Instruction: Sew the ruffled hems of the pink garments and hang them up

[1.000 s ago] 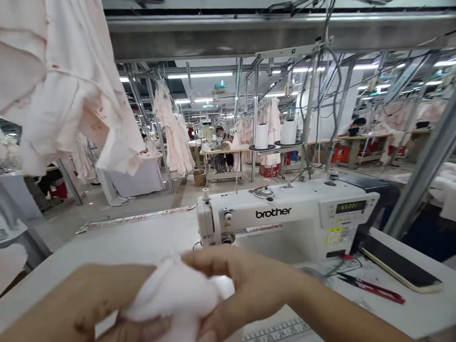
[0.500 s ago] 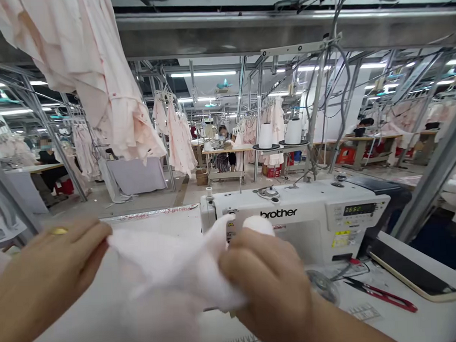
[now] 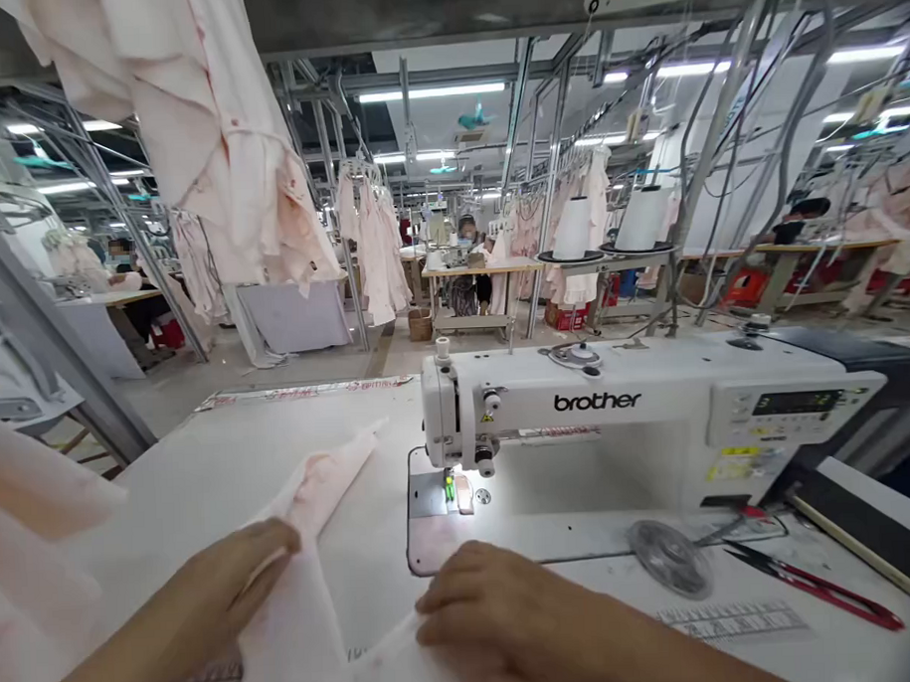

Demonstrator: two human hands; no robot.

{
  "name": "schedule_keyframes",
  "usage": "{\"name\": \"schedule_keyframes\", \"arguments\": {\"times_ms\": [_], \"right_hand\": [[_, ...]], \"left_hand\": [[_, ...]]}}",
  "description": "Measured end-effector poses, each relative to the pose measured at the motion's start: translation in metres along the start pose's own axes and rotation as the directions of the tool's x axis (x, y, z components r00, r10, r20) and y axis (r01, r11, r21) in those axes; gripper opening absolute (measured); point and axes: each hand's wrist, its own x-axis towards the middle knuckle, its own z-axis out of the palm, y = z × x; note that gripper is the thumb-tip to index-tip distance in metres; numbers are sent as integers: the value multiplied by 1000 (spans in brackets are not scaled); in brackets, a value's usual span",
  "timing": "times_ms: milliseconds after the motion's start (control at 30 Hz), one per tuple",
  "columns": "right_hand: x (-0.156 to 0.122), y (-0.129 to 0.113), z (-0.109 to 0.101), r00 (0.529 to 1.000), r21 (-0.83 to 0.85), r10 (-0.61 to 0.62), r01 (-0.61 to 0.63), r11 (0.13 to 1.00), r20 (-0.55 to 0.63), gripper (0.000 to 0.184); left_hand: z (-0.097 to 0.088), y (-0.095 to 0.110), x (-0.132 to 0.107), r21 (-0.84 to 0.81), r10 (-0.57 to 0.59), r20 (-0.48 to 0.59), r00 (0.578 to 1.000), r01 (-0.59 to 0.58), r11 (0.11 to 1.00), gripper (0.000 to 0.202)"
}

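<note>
Left hand [image 3: 210, 578]: on pale pink fabric [image 3: 305, 625]; I cannot tell the grip.
Right hand [image 3: 501, 608]: open, flat, just beside Brother sewing machine bed [image 3: 439, 542] edge.

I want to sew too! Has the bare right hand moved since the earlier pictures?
Yes. The bare right hand moved down and back, away from the white Brother sewing machine: it covered the machine's front before, and now lies below it.
</note>
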Motion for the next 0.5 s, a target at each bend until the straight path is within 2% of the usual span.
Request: {"name": "schedule_keyframes", "arguments": {"times_ms": [33, 100, 200, 267, 367, 433, 500], "right_hand": [[1, 4, -5, 999, 32, 33, -33, 999, -3, 36], [4, 15, -2, 999, 85, 50, -50, 995, 10, 38], [6, 31, 13, 997, 154, -23, 11, 988, 77, 29], [3, 37, 18, 989, 220, -80, 51, 974, 125, 24], [-2, 39, 10, 983, 350, -122, 66, 934, 140, 23], [-4, 42, 1, 996, 376, -77, 58, 925, 36, 20], [-4, 48, -3, 994, 310, -1, 36, 950, -112, 26]], "left_hand": [[-1, -1, 15, -30, -20, 84, 996, 22, 999, 28], [3, -3, 50, -54, -110, 147, 983, 119, 991, 31], [25, -7, 96, -24, -186, 138, 973, 191, 981, 32], [47, -9, 111, 2, -191, 114, 975, 192, 981, 34], [73, -4, 105, 8, -112, 109, 988, 112, 994, 42], [80, 6, 87, -31, 11, 128, 992, -7, 999, 44], [78, 18, 64, -101, 174, 144, 974, -161, 982, 45]]}}
